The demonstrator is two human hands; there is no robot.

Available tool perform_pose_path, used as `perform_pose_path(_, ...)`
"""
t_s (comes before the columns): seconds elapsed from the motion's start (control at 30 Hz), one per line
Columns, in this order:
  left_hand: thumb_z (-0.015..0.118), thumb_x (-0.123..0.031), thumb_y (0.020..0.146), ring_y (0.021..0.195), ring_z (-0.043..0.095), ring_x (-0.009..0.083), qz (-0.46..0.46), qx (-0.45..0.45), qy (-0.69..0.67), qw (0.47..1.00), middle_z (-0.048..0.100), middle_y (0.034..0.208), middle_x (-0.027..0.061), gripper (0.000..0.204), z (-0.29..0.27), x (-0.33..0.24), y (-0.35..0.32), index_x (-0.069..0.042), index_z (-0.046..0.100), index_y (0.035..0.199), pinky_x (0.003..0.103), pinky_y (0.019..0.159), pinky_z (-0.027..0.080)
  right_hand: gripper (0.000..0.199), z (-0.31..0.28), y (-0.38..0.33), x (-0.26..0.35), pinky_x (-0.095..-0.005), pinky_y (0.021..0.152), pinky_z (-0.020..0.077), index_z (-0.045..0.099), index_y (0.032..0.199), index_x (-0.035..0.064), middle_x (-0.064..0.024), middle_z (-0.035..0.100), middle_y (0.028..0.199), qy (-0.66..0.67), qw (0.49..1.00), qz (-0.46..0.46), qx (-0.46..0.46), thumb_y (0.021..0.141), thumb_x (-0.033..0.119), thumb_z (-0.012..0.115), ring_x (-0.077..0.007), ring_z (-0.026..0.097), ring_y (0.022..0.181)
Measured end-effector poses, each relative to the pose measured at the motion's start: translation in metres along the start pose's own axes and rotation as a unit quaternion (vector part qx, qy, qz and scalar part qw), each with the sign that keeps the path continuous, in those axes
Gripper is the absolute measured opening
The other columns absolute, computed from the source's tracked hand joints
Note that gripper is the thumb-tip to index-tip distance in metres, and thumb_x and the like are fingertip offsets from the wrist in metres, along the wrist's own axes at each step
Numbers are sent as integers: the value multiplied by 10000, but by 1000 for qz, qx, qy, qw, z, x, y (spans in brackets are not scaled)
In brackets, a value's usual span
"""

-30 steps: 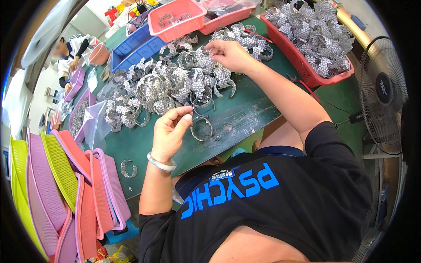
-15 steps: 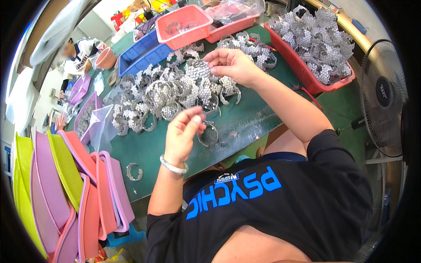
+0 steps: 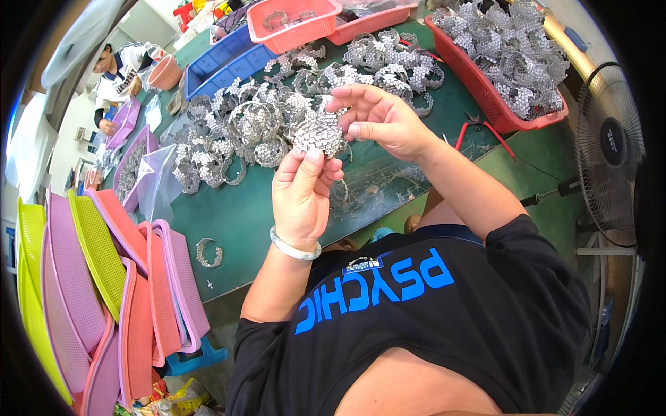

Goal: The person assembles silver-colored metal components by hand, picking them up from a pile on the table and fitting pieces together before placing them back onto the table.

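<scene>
In the head view, the left hand [image 3: 302, 197] holds a silver scale-patterned cuff bracelet [image 3: 320, 135] over the green table [image 3: 246, 215], at the near side of a heaped pile of similar cuff bracelets [image 3: 253, 128]. Its grip is pressed together, thumb and fingers pinching the bracelet's near edge. From there the bracelet lies up the picture and slightly right, away from the person's body, toward the right hand [image 3: 394, 130]. The left hand is the nearer, being in contact; the right is just beside, its grip spread with fingers curved and thumb apart. Whether its fingertips touch the bracelet, I cannot tell.

The bracelet's broad patterned face turns up toward the camera. Its long axis seems to run from the pinch up and away, but the curl and the crowded pile behind hide the far end, so which way it points is uncertain.

Red-handled pliers [image 3: 476, 122] lie right of the right hand, beside a red basket [image 3: 472, 87] heaped with more silver pieces.
</scene>
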State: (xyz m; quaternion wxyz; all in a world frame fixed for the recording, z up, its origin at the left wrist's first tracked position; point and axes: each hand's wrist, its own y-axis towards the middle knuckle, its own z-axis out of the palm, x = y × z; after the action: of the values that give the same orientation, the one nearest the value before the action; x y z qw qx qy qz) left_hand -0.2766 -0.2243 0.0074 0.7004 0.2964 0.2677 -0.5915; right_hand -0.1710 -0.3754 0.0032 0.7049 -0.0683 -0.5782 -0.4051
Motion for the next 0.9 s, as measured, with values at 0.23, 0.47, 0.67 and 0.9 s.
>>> perform_pose_path(0.23,550,-4,831,731,556,113,207,12,312,927,570,858,55,89,-6,16,-1,39,595,895,232,658,465,638,12,-10,-12,-331,959,348,314,1306,38,-106,444,1235,33,997,65,27,763,92,645,-183,440,1117)
perform_pose_path(0.47,604,-7,800,751,516,79,203,20,319,926,559,912,60,135,-11,21,1,39,610,926,189,646,418,594,15,-9,-15,-314,945,357,332,1290,20,-102,474,1199,50,997,57,30,777,75,626,-164,462,1099)
perform_pose_path(0.67,586,-16,814,726,530,90,150,6,248,957,567,903,55,136,-3,19,-2,32,607,940,196,647,430,555,15,-11,-16,-306,897,398,350,1274,12,-100,507,1142,60,997,50,26,787,59,611,-164,503,1034)
perform_pose_path(0.9,548,-62,848,725,589,129,45,5,67,997,618,864,67,138,-2,15,-1,-4,589,967,255,666,501,574,16,-13,-13,-301,879,414,350,1275,16,-108,507,1140,54,997,61,5,777,84,627,-169,507,1031)
